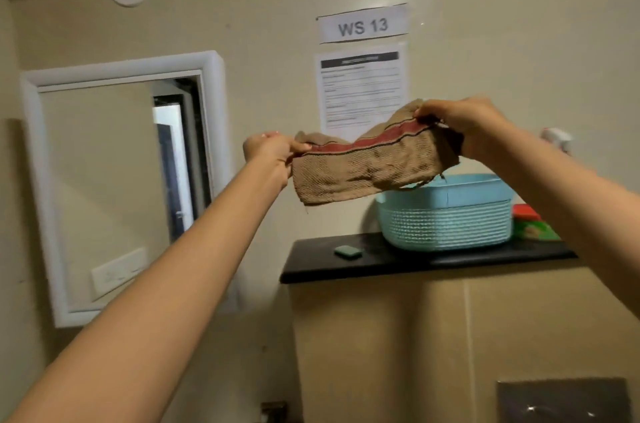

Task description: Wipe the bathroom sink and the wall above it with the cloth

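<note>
cloth (363, 166) stretched between left hand (268, 154), right hand (464, 121); basket (446, 218) contents hidden.

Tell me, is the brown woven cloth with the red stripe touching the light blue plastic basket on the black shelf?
Cannot tell. In the head view the brown cloth overlaps the light blue basket's rim, hiding any gap or contact.

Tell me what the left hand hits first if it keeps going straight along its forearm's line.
Probably the bare wall. The left hand points up and forward, between the mirror and the printed notice. Nothing else shows in that line, though depth is hard to judge here.
</note>
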### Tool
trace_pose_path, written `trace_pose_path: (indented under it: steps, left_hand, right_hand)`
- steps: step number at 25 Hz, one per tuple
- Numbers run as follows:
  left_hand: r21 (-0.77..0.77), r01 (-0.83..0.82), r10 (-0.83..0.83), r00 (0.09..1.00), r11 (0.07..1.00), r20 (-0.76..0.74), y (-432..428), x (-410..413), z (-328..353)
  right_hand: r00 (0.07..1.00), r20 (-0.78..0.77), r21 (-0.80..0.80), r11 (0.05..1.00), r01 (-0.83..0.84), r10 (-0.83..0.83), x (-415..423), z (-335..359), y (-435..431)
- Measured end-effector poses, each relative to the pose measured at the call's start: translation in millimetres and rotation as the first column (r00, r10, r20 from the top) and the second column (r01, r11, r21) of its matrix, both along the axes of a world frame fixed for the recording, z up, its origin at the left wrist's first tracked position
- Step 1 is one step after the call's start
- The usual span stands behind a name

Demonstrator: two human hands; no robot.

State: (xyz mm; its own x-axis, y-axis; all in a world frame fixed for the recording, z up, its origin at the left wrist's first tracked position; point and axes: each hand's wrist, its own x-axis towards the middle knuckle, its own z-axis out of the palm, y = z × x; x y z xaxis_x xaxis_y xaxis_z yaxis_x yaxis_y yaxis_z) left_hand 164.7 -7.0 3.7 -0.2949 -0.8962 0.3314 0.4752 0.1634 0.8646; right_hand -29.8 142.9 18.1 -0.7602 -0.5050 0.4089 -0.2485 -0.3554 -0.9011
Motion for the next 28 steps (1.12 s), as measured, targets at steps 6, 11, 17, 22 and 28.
trace_pose_path:
  steps: [6, 11, 17, 22, 28]
  left_hand:
    - [-0.063, -0.016, 0.02, 0.997, 0.998, 0.068, 10.6, -127.4, 29.0]
    - [-0.219, -0.05, 0.119, 0.942, 0.974, 0.315, -7.8, -184.5, 23.9]
    - [-0.647, 0.125, 0.458, 0.607, 0.753, 0.65, -15.2, -226.0, -14.1]
    - [-0.674, 0.315, 0.589, 0.328, 0.668, 0.738, -16.4, -243.3, -30.4]
    - [-0.783, 0.303, 0.697, 0.356, 0.544, 0.622, -16.0, -213.8, -23.3]
  right_hand:
    - [0.958, -0.002, -0.038, 0.958, 0.286, -0.286, -92.9, 3.5, 21.7]
    - [0.924, -0.065, 0.101, 0.919, 0.382, -0.377, -142.0, -17.0, 1.9]
    - [0.806, -0.547, 0.449, 0.734, 0.51, -0.226, -170.9, -43.9, -17.3]
    - [0.718, -0.696, 0.618, 0.504, 0.603, -0.005, -172.4, -48.4, -26.0]
    - [0.608, -0.789, 0.465, 0.563, 0.684, -0.087, -163.3, -47.8, -25.8]
